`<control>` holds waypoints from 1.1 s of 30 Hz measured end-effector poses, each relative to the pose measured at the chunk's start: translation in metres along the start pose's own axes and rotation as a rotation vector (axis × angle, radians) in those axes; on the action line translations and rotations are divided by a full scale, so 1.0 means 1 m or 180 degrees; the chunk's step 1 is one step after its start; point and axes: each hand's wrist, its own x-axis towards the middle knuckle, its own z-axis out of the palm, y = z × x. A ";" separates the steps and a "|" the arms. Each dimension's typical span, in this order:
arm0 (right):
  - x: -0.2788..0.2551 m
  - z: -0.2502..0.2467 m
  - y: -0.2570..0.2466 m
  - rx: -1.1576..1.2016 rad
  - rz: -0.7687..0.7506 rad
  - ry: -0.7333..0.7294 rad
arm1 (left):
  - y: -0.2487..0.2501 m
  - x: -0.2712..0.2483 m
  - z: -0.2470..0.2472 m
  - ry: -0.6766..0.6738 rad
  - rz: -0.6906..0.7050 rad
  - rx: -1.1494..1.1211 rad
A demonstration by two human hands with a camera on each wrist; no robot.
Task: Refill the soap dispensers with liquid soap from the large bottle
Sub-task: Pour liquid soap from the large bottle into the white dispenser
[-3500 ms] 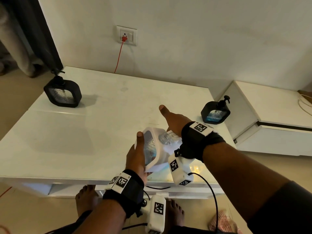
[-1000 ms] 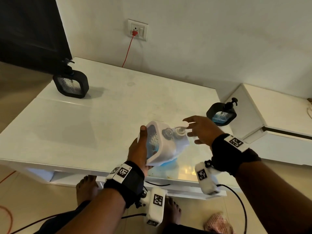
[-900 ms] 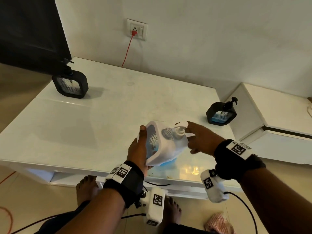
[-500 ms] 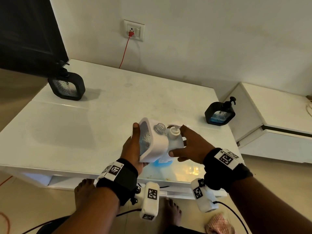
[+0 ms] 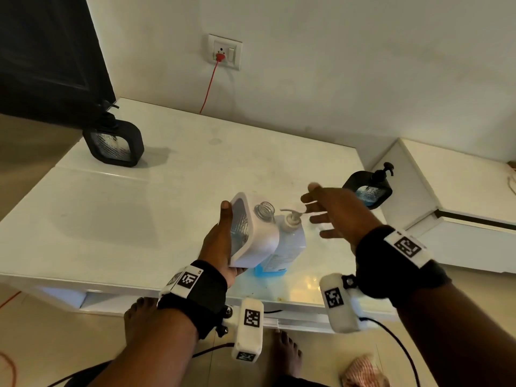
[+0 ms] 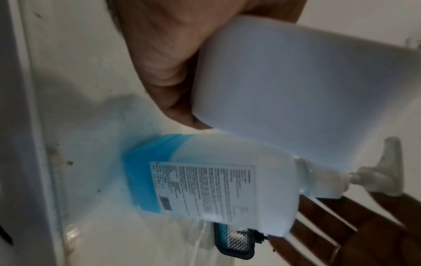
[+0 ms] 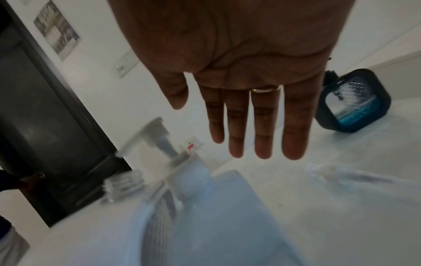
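Right hand off the pump, white dispenser held beside the bottle

The left hand (image 5: 220, 241) grips the white dispenser (image 5: 252, 233), tilted, its threaded neck uncapped and just beside the pump (image 5: 291, 217) of the large bottle (image 5: 287, 244), which stands on the surface (image 5: 139, 208) near the front edge with only a low band of blue soap. The right hand (image 5: 335, 210), half a second ago on the pump head, is now lifted clear with fingers spread, holding nothing. That probably ends one pump stroke; the white dispenser looks barely filled, so more strokes seem needed. Two black dispensers (image 5: 113, 143) (image 5: 368, 189) wait well apart.
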 end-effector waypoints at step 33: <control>0.018 0.046 -0.025 -0.1138 0.0339 0.0072 | -0.003 -0.001 0.000 0.0188 0.0049 0.0213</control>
